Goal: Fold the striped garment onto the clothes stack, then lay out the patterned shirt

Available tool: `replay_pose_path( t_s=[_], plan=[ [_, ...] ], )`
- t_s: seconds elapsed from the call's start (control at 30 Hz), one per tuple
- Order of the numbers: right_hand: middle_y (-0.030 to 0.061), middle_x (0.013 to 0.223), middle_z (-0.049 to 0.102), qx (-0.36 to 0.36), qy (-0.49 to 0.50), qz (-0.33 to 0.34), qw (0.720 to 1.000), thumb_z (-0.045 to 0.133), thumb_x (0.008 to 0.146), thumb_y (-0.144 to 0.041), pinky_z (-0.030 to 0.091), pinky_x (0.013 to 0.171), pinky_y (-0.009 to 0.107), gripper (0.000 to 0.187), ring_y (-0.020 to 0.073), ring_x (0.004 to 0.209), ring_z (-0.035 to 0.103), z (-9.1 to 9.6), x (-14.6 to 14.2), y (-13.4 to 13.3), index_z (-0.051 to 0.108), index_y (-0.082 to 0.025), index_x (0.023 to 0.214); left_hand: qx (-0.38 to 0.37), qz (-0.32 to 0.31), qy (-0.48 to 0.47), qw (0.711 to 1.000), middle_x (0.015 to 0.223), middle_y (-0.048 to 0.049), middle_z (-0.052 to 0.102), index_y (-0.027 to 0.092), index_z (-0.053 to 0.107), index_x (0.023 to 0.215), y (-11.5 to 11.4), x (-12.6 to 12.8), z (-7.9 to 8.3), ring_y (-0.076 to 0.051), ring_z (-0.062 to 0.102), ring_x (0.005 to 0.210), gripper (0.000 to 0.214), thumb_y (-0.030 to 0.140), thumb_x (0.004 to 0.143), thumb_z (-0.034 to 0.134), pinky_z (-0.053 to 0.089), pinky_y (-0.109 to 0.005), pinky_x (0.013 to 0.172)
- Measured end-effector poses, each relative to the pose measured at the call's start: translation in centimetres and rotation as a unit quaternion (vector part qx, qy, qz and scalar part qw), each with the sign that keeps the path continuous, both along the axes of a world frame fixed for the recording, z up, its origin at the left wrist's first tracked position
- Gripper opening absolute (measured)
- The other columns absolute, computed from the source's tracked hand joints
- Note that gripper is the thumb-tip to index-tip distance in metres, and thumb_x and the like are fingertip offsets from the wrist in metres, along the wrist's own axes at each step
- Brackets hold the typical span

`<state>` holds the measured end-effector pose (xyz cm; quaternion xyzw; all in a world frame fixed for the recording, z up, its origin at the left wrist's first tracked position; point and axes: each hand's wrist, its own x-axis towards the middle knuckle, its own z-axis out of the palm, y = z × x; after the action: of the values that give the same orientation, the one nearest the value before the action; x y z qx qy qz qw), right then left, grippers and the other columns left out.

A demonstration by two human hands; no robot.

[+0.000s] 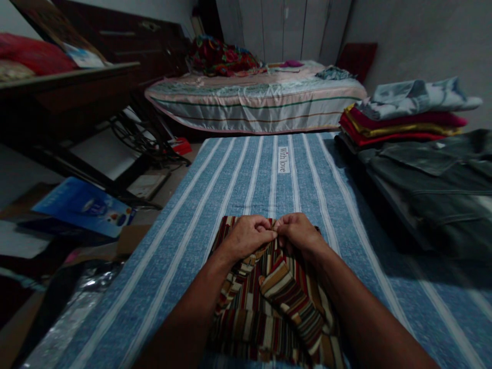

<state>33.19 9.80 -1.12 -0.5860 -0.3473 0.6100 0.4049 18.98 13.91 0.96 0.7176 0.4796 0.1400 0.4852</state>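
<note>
A folded striped shirt in brown, dark red, cream and black lies on the blue bedding in front of me. Both hands meet at its far edge. My left hand pinches the cloth there with thumb and curled fingers. Close against it, my right hand also has its fingers closed on the same edge. A loose striped flap runs diagonally across the middle of the shirt, below my hands. What exactly lies between the fingertips is hidden.
Blue bedding with white stripes covers the surface under the shirt. Folded clothes are stacked at right, beside a dark green garment. A sewing-machine table and blue box stand left. Beyond is another bed.
</note>
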Motion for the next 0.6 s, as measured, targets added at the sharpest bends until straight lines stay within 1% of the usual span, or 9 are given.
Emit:
replay_pose_path(
  t_s=[0.1,0.17,0.27,0.37,0.47,0.6],
  plan=[
    [-0.0048,0.036,0.051,0.007,0.017,-0.008,1.000,0.047,0.061,-0.013,0.022,0.024,0.017,0.012,0.0071,0.024,0.037,-0.19,-0.05,0.00,0.051,-0.018,0.051,0.004,-0.005,-0.005,1.000,0.055,0.0057,0.048,0.016,0.058,0.066,-0.21,0.20,0.00,-0.009,0.043,0.052,0.019,0.030,0.056,0.067,0.030,-0.021,0.047],
    [-0.0047,0.036,0.051,0.008,0.018,-0.008,1.000,0.048,0.062,-0.013,0.022,0.024,0.017,0.012,0.0072,0.024,0.038,-0.24,-0.04,-0.01,0.050,-0.018,0.051,0.006,0.001,-0.010,1.000,0.054,0.0060,0.048,0.016,0.057,0.066,-0.29,0.26,-0.06,-0.009,0.042,0.052,0.019,0.028,0.055,0.067,0.029,-0.021,0.047],
    [-0.0049,0.037,0.052,0.008,0.008,0.005,1.000,0.049,0.063,-0.014,0.022,0.025,0.017,0.012,0.0069,0.024,0.038,-0.14,0.01,-0.02,0.052,-0.017,0.053,0.015,0.006,-0.010,1.000,0.055,0.0061,0.047,0.015,0.057,0.065,-0.29,0.27,-0.10,-0.009,0.041,0.052,0.014,0.026,0.058,0.063,0.030,-0.021,0.048],
    [-0.0054,0.037,0.051,0.008,-0.001,0.010,1.000,0.050,0.066,-0.015,0.022,0.025,0.017,0.012,0.0068,0.023,0.038,0.05,0.03,-0.05,0.053,-0.017,0.054,0.042,0.014,-0.001,0.999,0.055,0.0052,0.048,0.015,0.061,0.064,-0.14,0.24,-0.12,-0.009,0.042,0.053,0.010,0.024,0.062,0.057,0.031,-0.021,0.050],
    [-0.0053,0.037,0.051,0.006,-0.006,0.009,1.000,0.052,0.068,-0.018,0.022,0.024,0.017,0.014,0.0072,0.023,0.039,0.12,-0.01,-0.07,0.053,-0.017,0.054,0.072,0.020,0.012,0.997,0.059,0.0032,0.056,0.015,0.066,0.065,0.06,0.21,-0.19,-0.011,0.048,0.058,0.016,0.023,0.066,0.052,0.035,-0.022,0.056],
    [-0.0053,0.036,0.051,0.002,-0.003,0.011,1.000,0.053,0.069,-0.018,0.021,0.024,0.017,0.014,0.0071,0.023,0.039,-0.02,-0.03,-0.02,0.053,-0.017,0.055,0.070,0.027,0.022,0.997,0.063,0.0017,0.063,0.015,0.070,0.068,0.20,0.22,-0.28,-0.013,0.054,0.063,0.021,0.022,0.068,0.050,0.039,-0.023,0.062]
  ],
)
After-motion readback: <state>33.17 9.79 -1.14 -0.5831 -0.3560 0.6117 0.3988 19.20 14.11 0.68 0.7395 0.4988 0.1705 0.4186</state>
